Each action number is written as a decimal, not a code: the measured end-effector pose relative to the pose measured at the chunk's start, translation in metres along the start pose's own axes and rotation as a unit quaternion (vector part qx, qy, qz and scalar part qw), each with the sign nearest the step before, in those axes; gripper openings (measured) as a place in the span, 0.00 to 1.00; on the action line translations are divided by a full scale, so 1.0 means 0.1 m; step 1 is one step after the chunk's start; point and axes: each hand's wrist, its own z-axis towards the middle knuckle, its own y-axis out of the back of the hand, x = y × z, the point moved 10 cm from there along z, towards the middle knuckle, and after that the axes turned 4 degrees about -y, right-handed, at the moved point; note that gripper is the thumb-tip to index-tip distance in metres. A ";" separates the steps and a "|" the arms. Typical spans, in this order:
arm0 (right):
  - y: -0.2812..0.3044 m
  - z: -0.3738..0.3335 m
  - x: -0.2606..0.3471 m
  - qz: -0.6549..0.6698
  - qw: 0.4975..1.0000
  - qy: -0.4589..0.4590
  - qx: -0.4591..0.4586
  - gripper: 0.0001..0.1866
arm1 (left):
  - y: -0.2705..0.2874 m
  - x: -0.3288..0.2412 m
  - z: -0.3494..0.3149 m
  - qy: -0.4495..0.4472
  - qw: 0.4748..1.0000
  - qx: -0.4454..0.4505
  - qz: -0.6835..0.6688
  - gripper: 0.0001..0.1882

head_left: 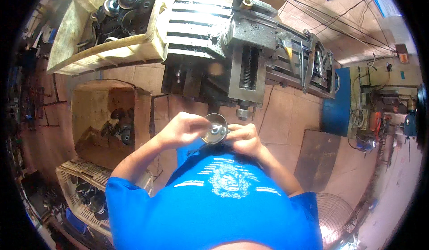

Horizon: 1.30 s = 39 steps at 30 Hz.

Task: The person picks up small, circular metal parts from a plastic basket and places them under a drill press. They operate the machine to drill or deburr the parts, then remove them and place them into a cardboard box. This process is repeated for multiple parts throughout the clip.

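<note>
In front of my waist I hold a round, shiny metal wheel-like part with a raised rim and a bright hub in its middle. My left hand grips its left edge, with fingers curled at the rim. On the opposite edge my right hand is closed on it, its fingers bent. The part is tilted so that its hollow face shows. Just beyond my hands stands a grey metalworking machine with a slide and a screw.
A cream plastic crate of dark metal wheels rests on the machine's left side. Below it, a cardboard box holds several similar parts. Another crate stands lower left. A wire fan guard is at lower right, near a dark floor board.
</note>
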 end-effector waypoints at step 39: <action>-0.24 0.13 0.01 -0.253 0.967 -0.004 0.012 0.15 | 1.91 1.59 -2.33 0.381 0.764 -0.355 0.380 0.09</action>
